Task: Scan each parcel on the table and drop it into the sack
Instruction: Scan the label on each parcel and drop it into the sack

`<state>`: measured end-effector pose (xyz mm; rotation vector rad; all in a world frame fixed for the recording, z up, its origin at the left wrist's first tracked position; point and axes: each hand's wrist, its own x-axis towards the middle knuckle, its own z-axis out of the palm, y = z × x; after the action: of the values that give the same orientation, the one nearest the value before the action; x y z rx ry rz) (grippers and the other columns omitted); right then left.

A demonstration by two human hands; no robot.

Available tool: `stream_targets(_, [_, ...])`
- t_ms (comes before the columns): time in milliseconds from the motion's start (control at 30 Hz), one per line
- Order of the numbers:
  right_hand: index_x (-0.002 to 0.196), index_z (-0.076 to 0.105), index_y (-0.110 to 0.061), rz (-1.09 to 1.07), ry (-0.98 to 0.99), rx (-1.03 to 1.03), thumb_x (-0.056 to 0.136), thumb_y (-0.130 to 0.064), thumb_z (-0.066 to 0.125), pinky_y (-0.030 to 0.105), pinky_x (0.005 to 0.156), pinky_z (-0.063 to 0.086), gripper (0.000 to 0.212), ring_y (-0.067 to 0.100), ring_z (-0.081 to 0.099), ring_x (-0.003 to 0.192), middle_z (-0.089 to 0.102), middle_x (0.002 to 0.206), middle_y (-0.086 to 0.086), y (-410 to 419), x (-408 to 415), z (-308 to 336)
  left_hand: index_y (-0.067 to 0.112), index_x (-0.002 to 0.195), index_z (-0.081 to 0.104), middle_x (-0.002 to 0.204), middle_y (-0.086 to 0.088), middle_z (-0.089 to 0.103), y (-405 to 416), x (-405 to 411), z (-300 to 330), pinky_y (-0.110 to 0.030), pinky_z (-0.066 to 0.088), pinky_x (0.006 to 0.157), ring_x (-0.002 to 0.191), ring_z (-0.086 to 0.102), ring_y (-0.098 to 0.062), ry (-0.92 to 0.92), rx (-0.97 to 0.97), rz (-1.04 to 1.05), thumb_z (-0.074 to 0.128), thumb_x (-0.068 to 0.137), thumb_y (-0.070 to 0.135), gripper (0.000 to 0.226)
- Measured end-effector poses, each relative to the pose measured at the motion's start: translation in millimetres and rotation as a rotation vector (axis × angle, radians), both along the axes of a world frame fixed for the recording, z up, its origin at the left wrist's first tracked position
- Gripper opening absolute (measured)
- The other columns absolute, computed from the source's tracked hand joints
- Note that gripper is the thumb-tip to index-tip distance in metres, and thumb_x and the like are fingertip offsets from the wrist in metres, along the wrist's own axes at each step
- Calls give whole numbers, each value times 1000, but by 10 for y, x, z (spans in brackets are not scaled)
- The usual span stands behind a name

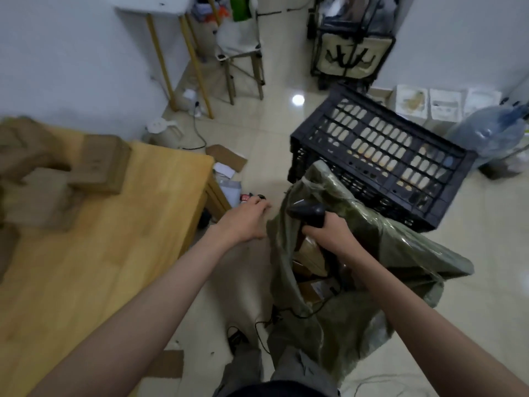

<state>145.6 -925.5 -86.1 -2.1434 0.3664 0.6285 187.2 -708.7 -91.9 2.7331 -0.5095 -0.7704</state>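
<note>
A green woven sack (380, 253) stands open on the floor to the right of the wooden table (94, 253). Brown cardboard parcels (310, 253) lie inside its mouth. My right hand (329, 230) is over the sack opening, shut on a black handheld scanner (310, 213) whose cable trails down to the floor. My left hand (246, 222) hovers just left of the sack's rim, fingers apart and holding nothing. Several cardboard parcels (97, 164) are piled at the table's far left, blurred.
A black plastic crate (380, 156) sits on the floor right behind the sack. A large water bottle (486, 133) lies at the far right. Loose papers and card lie by the table corner. A folding chair (243, 53) and a trolley bag stand further back.
</note>
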Motion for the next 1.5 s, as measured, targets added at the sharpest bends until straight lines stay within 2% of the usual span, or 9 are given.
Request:
stream_targets(167, [102, 65, -12, 172, -12, 4, 85, -21, 70, 31, 63, 50, 20, 22, 65, 84, 67, 91, 6, 670, 219, 163, 21, 141, 44, 136, -2, 47, 735, -189, 201, -39, 52, 84, 115, 55, -24, -35, 76, 180, 75, 81, 27, 68])
stream_targets(300, [91, 64, -12, 330, -29, 34, 88, -16, 68, 25, 55, 49, 6, 20, 64, 75, 64, 80, 4, 1226, 310, 274, 23, 141, 43, 133, -1, 47, 1336, -411, 322, -30, 44, 75, 115, 55, -23, -32, 139, 298, 75, 81, 30, 68])
stream_targets(400, [76, 60, -17, 405, -61, 43, 90, -17, 66, 21, 48, 47, 15, 17, 61, 65, 60, 70, 1, 1654, 314, 396, 26, 144, 40, 134, 2, 45, 1760, -620, 432, -30, 42, 72, 114, 55, -21, -33, 155, 401, 73, 84, 31, 68])
stream_targets(533, [97, 67, -1, 508, -60, 38, 87, -16, 64, 53, 82, 60, 18, 34, 69, 88, 69, 88, 20, 2234, 326, 554, 26, 144, 39, 132, 3, 45, 2296, -866, 572, -27, 40, 68, 106, 55, -18, -55, 154, 507, 72, 86, 33, 67])
stream_targets(600, [100, 67, 1, 556, -70, 23, 85, -14, 66, 53, 86, 58, 21, 35, 69, 92, 69, 91, 20, 2530, 338, 625, 27, 144, 39, 134, 4, 45, 2558, -972, 623, -27, 42, 70, 109, 55, -18, -59, 150, 567, 72, 86, 33, 67])
stream_targets(800, [106, 67, -3, 583, -39, 109, 89, -13, 68, 30, 60, 60, 20, 24, 66, 79, 67, 91, 12, 3315, 381, 760, 28, 144, 39, 143, 4, 44, 3327, -1197, 696, -33, 50, 87, 124, 50, -18, -68, 144, 683, 73, 86, 35, 67])
stream_targets(1033, [101, 68, -7, 475, -88, 210, 87, -13, 70, 46, 74, 64, 15, 31, 72, 89, 72, 97, 17, 3876, 456, 715, 29, 143, 41, 136, 7, 45, 3890, -1210, 646, -35, 51, 84, 117, 52, -15, -84, 118, 739, 73, 84, 39, 67])
stream_targets(1267, [105, 66, -13, 384, -86, 279, 89, -18, 72, 40, 70, 65, 18, 28, 73, 83, 73, 93, 15, 4206, 901, 570, 27, 144, 42, 141, 6, 44, 4122, -790, 498, -36, 50, 94, 123, 50, -15, -50, 46, 792, 73, 84, 39, 68])
stream_targets(1500, [91, 64, -19, 350, 34, 326, 89, -18, 73, 47, 74, 64, 10, 32, 71, 86, 70, 98, 20, 4472, 1703, 286, 21, 147, 40, 147, 1, 42, 4302, 79, 217, -34, 42, 106, 131, 45, -19, 26, -75, 925, 76, 82, 37, 77])
